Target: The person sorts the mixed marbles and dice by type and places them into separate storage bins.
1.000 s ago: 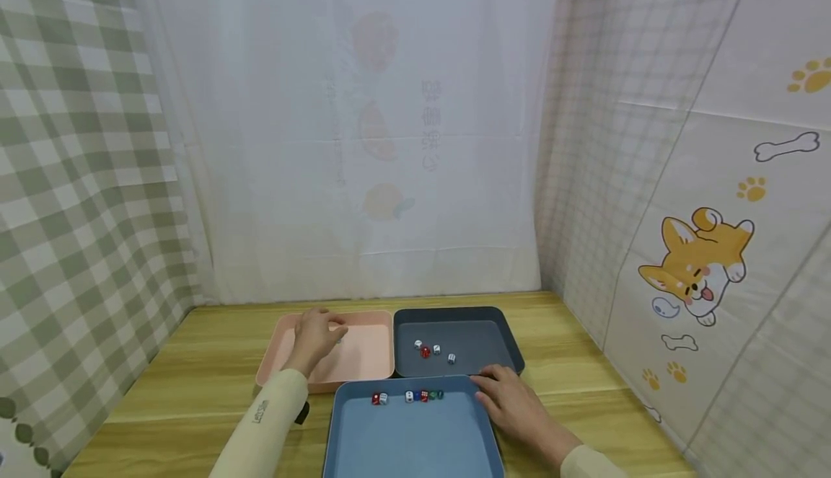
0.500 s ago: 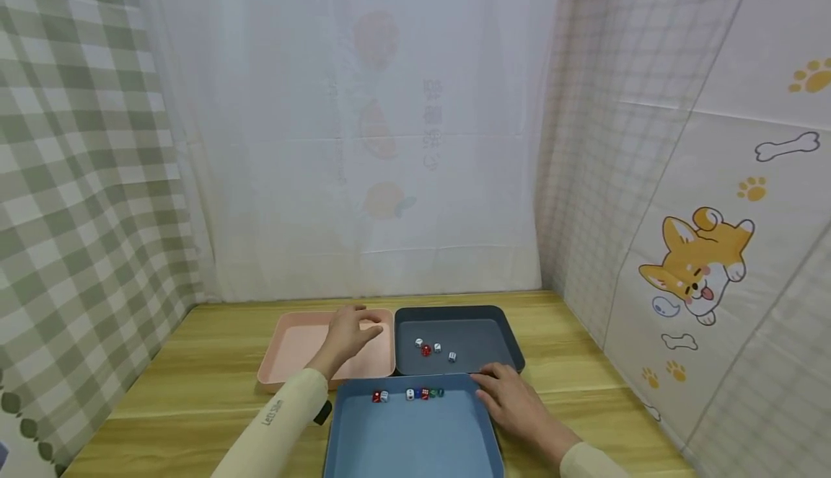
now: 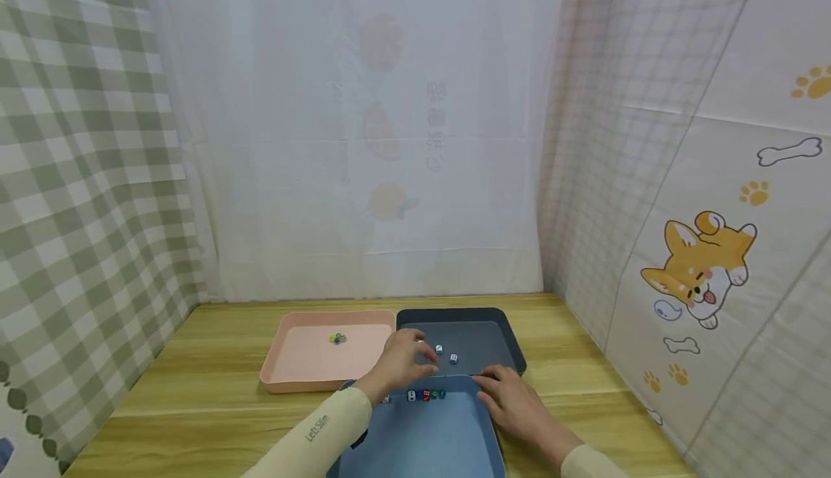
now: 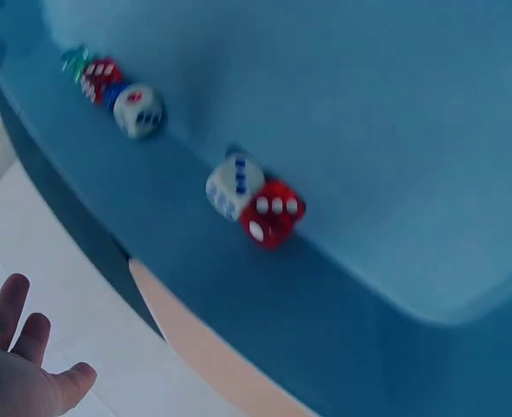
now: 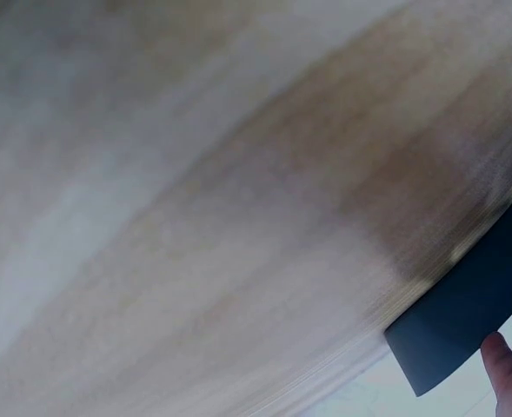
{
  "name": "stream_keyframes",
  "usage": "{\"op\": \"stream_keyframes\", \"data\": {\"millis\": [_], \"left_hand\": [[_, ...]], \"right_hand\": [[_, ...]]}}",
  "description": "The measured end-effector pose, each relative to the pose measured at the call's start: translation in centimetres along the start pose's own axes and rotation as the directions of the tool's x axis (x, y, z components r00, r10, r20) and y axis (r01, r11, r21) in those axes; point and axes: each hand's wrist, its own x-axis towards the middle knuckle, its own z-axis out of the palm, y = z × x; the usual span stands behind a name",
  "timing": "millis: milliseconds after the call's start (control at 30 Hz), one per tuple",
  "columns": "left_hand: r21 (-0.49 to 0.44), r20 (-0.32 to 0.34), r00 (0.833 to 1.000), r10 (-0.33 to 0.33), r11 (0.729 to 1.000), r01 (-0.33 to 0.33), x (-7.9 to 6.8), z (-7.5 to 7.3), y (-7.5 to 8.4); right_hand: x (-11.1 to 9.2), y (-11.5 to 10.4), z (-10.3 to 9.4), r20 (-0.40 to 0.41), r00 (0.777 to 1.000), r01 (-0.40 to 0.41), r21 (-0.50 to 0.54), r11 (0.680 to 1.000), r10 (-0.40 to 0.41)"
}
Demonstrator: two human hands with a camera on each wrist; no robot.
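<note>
My left hand (image 3: pixel 402 361) is above the back edge of the blue tray (image 3: pixel 428 442), its thumb and fingers spread apart with nothing between them. Beneath it along that edge lie a white die (image 3: pixel 411 396), a red die (image 3: pixel 425 395) and green dice (image 3: pixel 442 394). The left wrist view shows another white die (image 4: pixel 235 185) against a red die (image 4: pixel 273 213). My right hand (image 3: pixel 516 402) rests at the blue tray's back right corner, fingers over the rim. White dice (image 3: pixel 453 359) lie in the dark grey tray (image 3: pixel 470 334), partly hidden by my left fingers.
A pink tray (image 3: pixel 299 363) stands at the back left, beside the dark one, holding a small cluster of yellow and bluish pieces (image 3: pixel 337 339). All three trays stand close together on the wooden table (image 3: pixel 182 406). Curtains (image 3: pixel 363 276) hang behind and at both sides.
My left hand has moved right and nearer, from over the pink tray to between the dark and blue trays, uncovering the small cluster in the pink tray. My right hand has stayed put.
</note>
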Motion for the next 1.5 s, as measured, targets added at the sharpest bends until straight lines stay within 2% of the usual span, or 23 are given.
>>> {"op": "stream_keyframes", "data": {"millis": [233, 433, 600, 767, 967, 1200, 1500], "left_hand": [[0.057, 0.052, 0.999, 0.007, 0.998, -0.010, -0.2, 2.1, 0.7], [0.117, 0.055, 0.998, 0.016, 0.993, -0.022, -0.6, 3.3, 0.7], [0.152, 0.056, 0.998, 0.015, 0.988, -0.023, -0.7, 4.0, 0.6], [0.203, 0.049, 0.998, 0.028, 0.979, -0.037, -0.8, 4.5, 0.4], [0.233, 0.066, 0.997, 0.030, 0.972, -0.045, -0.8, 4.9, 0.3], [0.272, 0.062, 0.996, 0.069, 0.959, -0.083, -0.8, 5.0, 0.4], [0.286, 0.067, 0.994, 0.091, 0.952, -0.107, -0.8, 5.1, 0.5]], "right_hand": [[0.0, 0.0, 0.1, -0.001, 1.000, 0.006, -0.003, 1.000, -0.006], [-0.1, 0.0, 0.1, -0.002, 1.000, 0.015, 0.001, 1.000, -0.015], [-0.2, 0.0, 0.1, -0.034, 0.999, 0.035, -0.007, 0.999, -0.035], [-0.1, 0.1, 0.1, -0.052, 0.998, 0.046, -0.016, 0.999, -0.047], [-0.1, 0.3, 0.3, -0.025, 0.999, 0.031, -0.014, 0.999, -0.031], [-0.1, 0.3, 0.3, -0.052, 0.997, 0.054, -0.014, 0.998, -0.055], [-0.1, 0.2, 0.0, -0.029, 0.999, 0.042, 0.007, 0.999, -0.042]]}}
